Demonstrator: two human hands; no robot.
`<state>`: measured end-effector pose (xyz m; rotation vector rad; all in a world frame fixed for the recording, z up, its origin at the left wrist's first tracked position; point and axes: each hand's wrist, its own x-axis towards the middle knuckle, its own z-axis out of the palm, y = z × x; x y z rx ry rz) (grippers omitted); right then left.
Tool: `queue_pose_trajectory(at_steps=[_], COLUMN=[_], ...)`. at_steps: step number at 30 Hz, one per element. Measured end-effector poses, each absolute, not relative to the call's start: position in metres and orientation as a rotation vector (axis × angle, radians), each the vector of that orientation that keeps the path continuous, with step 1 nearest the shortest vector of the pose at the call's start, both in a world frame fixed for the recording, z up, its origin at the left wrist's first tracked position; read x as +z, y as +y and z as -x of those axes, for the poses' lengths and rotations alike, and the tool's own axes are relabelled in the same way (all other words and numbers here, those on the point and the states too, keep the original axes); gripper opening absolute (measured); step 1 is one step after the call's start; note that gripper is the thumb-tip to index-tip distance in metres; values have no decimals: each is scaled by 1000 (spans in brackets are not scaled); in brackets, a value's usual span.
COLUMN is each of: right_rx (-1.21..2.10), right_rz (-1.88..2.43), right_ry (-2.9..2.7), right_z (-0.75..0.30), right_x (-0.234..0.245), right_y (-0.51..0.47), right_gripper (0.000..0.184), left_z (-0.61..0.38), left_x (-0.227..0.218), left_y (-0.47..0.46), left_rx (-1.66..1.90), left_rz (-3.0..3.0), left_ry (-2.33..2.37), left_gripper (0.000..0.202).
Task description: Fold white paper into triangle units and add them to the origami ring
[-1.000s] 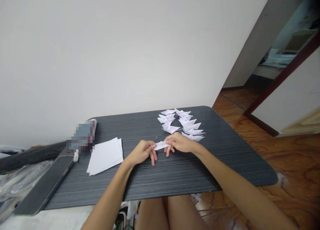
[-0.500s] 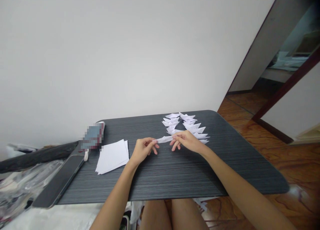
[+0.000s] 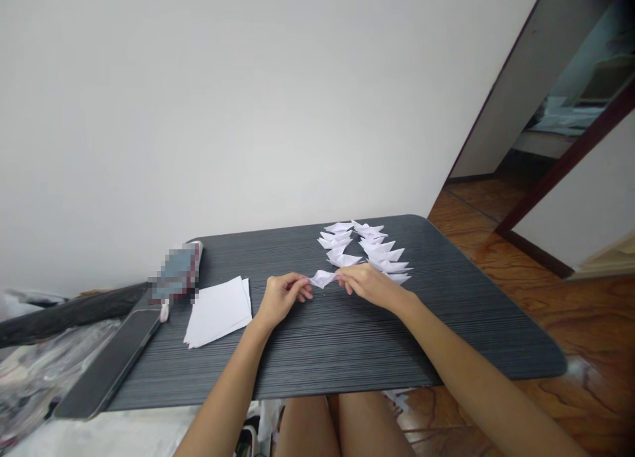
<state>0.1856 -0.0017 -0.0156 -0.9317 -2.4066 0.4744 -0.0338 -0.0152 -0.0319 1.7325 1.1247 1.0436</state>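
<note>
My left hand [image 3: 282, 294] and my right hand [image 3: 364, 284] each pinch one end of a small folded white paper piece [image 3: 323, 278], held just above the dark striped tabletop [image 3: 347, 338]. The piece bulges open in the middle. Just behind my right hand lie several finished folded white paper shapes [image 3: 370, 249] in two rows. A stack of flat white paper squares [image 3: 218, 309] rests left of my left hand.
A dark phone [image 3: 106, 364] lies at the table's left edge, with a blurred-out object [image 3: 176, 275] behind it. Crumpled plastic and a dark bag sit to the far left. A white wall is behind; wooden floor and a doorway are on the right.
The paper piece went from a flat strip pressed near the table to being lifted slightly and pushed together, so its middle now bulges open. Both hands moved closer.
</note>
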Motion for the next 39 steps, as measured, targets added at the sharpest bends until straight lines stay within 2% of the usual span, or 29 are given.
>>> queue_pose_trajectory(at_steps=[11, 13, 18, 29, 36, 39], right_rx=[360, 353, 414, 496, 603, 598], right_rz=[955, 924, 814, 780, 1075, 1149], right_ry=[-2422, -2348, -2336, -2371, -2209, -2222], right_z=[-182, -182, -181, -179, -203, -216], right_x=[-19, -19, -19, -18, -8, -9], right_y=[-6, -6, -5, -6, -16, -18], right_gripper=[23, 28, 18, 18, 11, 12], left_z=[33, 33, 33, 32, 39, 55], left_x=[-30, -30, -30, -34, -25, -17], left_y=[-15, -15, -15, -15, -24, -40], left_rx=[1017, 1015, 1020, 981, 1078, 1122], left_rz=[-1718, -1728, -1720, -1755, -1722, -1736], left_ry=[1143, 1145, 1146, 1155, 1272, 1378], left_gripper=[27, 27, 28, 29, 38, 35])
